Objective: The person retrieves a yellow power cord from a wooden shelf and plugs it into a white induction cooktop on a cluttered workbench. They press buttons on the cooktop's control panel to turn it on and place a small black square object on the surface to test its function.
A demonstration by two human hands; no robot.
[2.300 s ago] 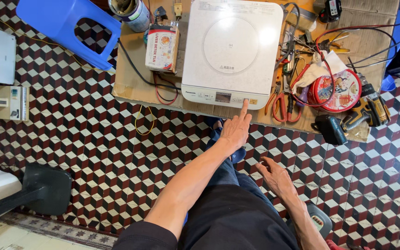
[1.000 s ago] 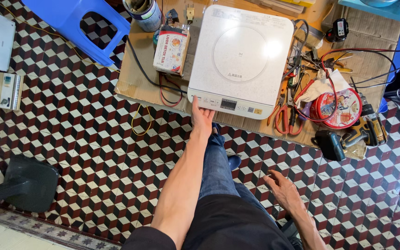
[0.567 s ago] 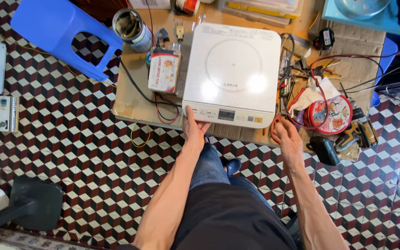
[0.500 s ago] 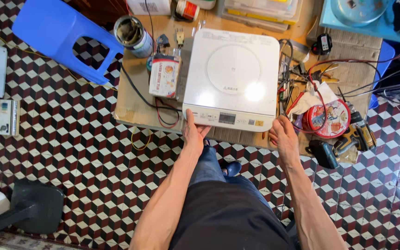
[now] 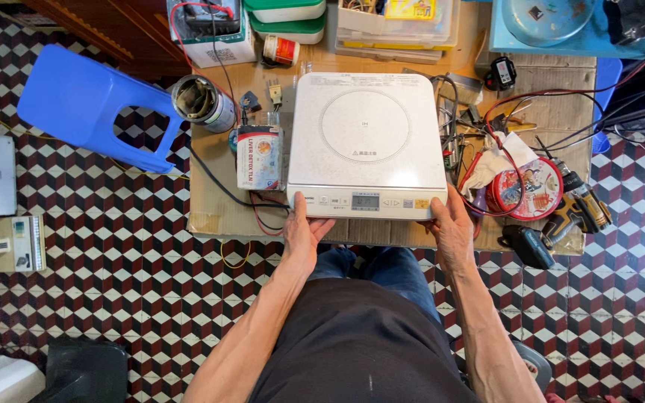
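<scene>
Both hands are on the white induction cooktop (image 5: 367,145), which lies flat in the middle of the low wooden table (image 5: 210,201), control strip on the near edge. Left hand (image 5: 304,231) clamps the near-left corner, thumb up on the panel. Right hand (image 5: 451,230) clamps the near-right corner, fingers wrapped along the side edge. Both closed on the unit, no gap visible.

Step in hand, as I read it: two-handed grip taken, cooktop seated on the table, not visibly lifted or tilted (can't tell for certain from straight above).

Clearance is tight. A boxy can with a printed label (image 5: 258,157) stands just beside the left edge, with black cable (image 5: 218,183) looping near that corner. On the right, red wires (image 5: 487,160) and a round red tin (image 5: 525,188) sit close to the side edge, and a cordless drill (image 5: 580,207) lies further right. Clear storage boxes (image 5: 397,26) are at the far side.

Any shift of the unit calls for an even pull or lift from both corners, kept level, with the right-side wires watched for snagging. The near side has the most room.
</scene>
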